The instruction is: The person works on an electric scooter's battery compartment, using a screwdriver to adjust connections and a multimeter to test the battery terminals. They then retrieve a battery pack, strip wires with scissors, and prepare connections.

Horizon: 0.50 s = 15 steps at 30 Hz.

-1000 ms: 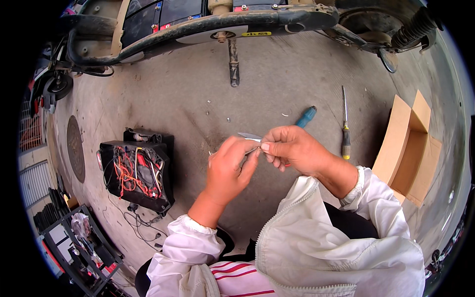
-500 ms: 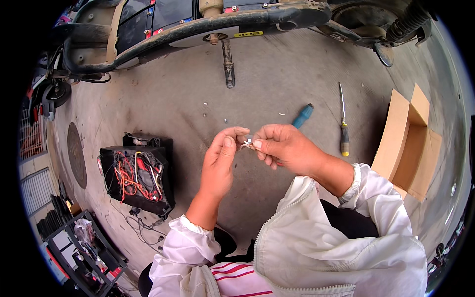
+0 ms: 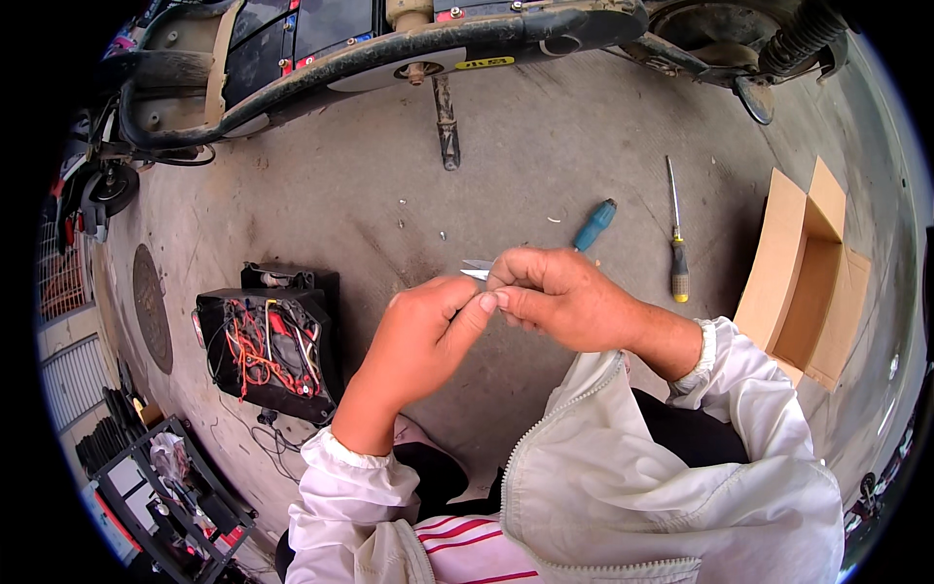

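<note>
My hands meet over the concrete floor in the middle. From the right hand [image 3: 564,300] two pointed, shiny blades [image 3: 475,272] stick out to the left, spread a little apart, like those of small scissors. The fingers are curled round the rest and hide the handles. My left hand [image 3: 430,326] is closed, its thumb and bent fingers pinching right against the right fingertips. Whatever lies in that pinch is covered by the fingers.
Beyond my hands stands an electric scooter frame [image 3: 389,68] with exposed batteries. A blue-handled tool [image 3: 594,225], a screwdriver [image 3: 678,263] and an open cardboard box [image 3: 769,258] lie to the right. At left sit a black case of wires [image 3: 268,350] and a tool rack [image 3: 161,496].
My left hand has moved up and right, closing its fingers against the right hand. The blades now point left past the fingers; the small pale piece between my fingertips is no longer visible.
</note>
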{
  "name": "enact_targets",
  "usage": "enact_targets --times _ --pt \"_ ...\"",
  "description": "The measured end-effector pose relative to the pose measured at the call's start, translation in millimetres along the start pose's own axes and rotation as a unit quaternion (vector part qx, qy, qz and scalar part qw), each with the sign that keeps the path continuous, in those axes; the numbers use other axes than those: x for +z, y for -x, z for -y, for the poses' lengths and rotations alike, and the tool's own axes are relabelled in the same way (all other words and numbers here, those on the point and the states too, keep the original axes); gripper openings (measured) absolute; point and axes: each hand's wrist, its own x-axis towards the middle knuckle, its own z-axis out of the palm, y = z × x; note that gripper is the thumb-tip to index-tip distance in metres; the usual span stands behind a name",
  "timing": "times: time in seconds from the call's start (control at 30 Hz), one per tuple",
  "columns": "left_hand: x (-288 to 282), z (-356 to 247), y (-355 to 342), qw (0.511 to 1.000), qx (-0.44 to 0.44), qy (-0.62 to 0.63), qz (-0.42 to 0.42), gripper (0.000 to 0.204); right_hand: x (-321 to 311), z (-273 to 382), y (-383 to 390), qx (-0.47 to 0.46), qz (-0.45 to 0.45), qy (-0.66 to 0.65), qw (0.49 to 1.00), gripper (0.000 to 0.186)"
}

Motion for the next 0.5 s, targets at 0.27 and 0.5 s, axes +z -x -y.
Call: enact_targets --times 0.27,0.5 --pt "5 0 3 0.919 -0.215 0.324 0.063 0.035 -1 4 2 -0.165 -0.01 0.236 0.957 0.024" --pt "5 -6 -1 0.879 -0.256 0.398 0.062 0.034 1 -8 2 -0.06 -0.004 -0.013 0.998 0.033"
